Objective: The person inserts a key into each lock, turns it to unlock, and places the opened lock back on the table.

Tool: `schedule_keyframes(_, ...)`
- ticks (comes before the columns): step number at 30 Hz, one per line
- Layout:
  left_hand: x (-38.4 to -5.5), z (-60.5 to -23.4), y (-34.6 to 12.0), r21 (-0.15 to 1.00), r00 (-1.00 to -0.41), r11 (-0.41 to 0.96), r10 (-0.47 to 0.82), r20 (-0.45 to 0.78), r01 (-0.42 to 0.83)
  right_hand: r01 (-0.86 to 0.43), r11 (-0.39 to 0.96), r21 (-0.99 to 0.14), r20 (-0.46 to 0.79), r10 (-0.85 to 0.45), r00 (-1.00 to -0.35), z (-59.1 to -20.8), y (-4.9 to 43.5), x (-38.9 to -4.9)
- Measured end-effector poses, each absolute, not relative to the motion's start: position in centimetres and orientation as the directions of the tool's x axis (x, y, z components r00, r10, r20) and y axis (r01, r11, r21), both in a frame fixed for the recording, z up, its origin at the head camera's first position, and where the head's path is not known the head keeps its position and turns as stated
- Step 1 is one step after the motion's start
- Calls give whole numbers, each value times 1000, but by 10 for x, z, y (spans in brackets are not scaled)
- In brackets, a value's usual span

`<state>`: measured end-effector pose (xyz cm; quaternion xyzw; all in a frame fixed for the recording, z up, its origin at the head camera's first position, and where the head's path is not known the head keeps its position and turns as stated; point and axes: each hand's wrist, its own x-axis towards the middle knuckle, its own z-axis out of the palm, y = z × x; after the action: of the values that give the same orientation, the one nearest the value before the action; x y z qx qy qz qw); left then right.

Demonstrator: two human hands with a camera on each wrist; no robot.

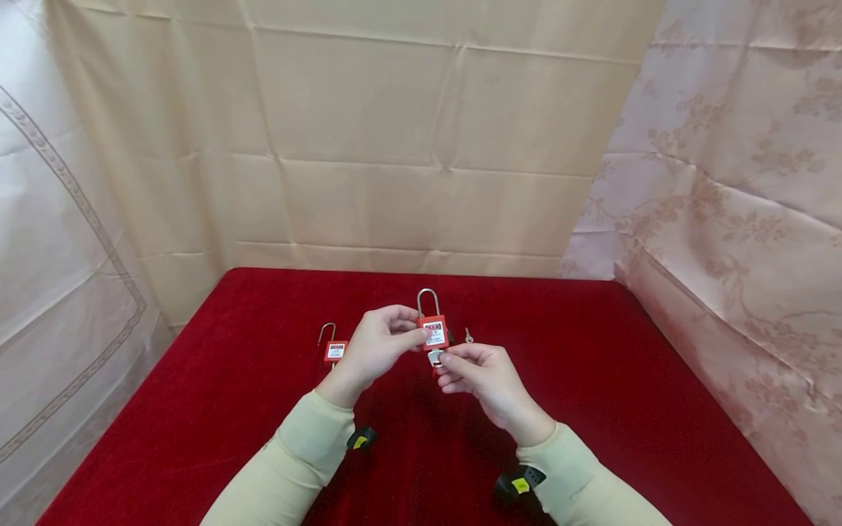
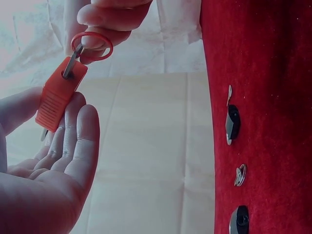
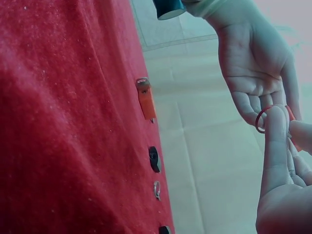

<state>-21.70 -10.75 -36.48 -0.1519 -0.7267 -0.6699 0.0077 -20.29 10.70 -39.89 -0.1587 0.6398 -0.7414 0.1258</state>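
In the head view, my left hand point(image 1: 381, 347) grips a red padlock point(image 1: 433, 333) with a white label, its steel shackle pointing up. Thumb and fingers hold it by the body, above the table. My right hand point(image 1: 487, 380) pinches the silver head of a key point(image 1: 435, 357) at the padlock's underside. From the left wrist view, the key's blade point(image 2: 71, 64) sits in the keyhole, and a red ring point(image 2: 111, 49) hangs from the key. A second red padlock point(image 1: 335, 351) lies left of my left hand, its shackle swung open. Whether the held padlock's shackle is locked, I cannot tell.
A red cloth covers the table point(image 1: 592, 424). A small key point(image 1: 468, 336) lies beyond my right hand. The left wrist view shows two black padlocks point(image 2: 233, 122) and some keys on a ring point(image 2: 240, 175). Curtains point(image 1: 408, 146) hang behind and beside the table.
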Motion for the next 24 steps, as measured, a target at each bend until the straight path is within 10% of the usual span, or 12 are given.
schedule_keyframes(24, -216, -363, -111, 969, -956, 61, 190, 223, 238, -94, -76, -993, 117, -414, -903, -400, 102, -197)
